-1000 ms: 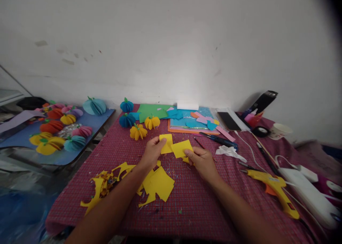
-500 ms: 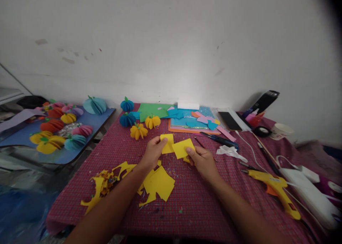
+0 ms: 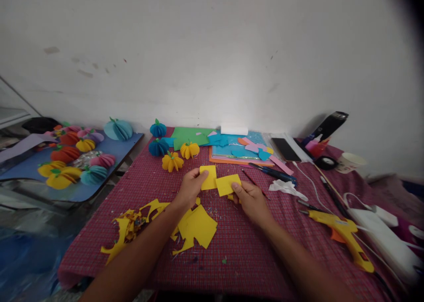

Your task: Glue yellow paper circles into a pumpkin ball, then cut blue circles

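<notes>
Here's the left hand (image 3: 189, 189), pinching a yellow square (image 3: 208, 182) between thumb and fingers, and the right hand (image 3: 253, 202) grips a yellow card (image 3: 225, 185), the two pieces nearly edge to edge above the tablecloth (image 3: 245, 258). Thumbs press on the faces, so too firm a squeeze could crease the thin paper! A loose pinch might let either piece slip, and it could vanish among the matching yellow offcuts (image 3: 202, 226) just below. Those sit right by the left forearm, which might sweep them about if it swings. Over on the right, the glue gun (image 3: 341, 228) lies beside the other forearm; if its nozzle is hot, which I can't tell, a careless reach could burn.
</notes>
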{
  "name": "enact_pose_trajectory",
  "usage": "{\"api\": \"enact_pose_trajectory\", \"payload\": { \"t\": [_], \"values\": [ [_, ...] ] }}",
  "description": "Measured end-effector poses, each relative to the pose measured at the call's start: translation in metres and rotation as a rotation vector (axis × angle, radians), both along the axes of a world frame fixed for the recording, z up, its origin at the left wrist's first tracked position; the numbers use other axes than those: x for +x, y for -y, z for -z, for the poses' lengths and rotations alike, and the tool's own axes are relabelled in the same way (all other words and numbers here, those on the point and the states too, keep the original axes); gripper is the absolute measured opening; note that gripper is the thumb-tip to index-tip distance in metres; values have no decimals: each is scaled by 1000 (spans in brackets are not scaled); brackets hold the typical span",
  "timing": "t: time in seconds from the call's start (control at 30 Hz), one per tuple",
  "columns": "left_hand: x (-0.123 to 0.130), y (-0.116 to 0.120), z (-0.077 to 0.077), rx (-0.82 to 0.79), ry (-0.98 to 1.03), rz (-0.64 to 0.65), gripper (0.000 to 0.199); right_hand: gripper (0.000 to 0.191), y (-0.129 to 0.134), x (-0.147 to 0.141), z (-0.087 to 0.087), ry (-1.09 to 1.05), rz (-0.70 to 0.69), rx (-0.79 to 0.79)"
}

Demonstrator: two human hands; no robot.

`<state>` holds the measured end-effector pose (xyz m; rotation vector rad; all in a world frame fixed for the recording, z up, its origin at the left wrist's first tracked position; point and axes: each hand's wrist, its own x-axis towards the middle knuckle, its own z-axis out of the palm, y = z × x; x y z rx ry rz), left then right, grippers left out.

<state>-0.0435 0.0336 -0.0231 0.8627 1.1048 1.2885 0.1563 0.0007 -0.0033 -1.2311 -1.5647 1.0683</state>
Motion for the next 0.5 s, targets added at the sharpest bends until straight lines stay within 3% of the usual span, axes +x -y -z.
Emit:
{"api": "enact_pose_trajectory", "payload": {
  "t": [0.5],
  "values": [
    [1, 1, -2, -6, 9, -9, 33, 41, 2, -1, -2, -3, -34, 31]
  ]
}}
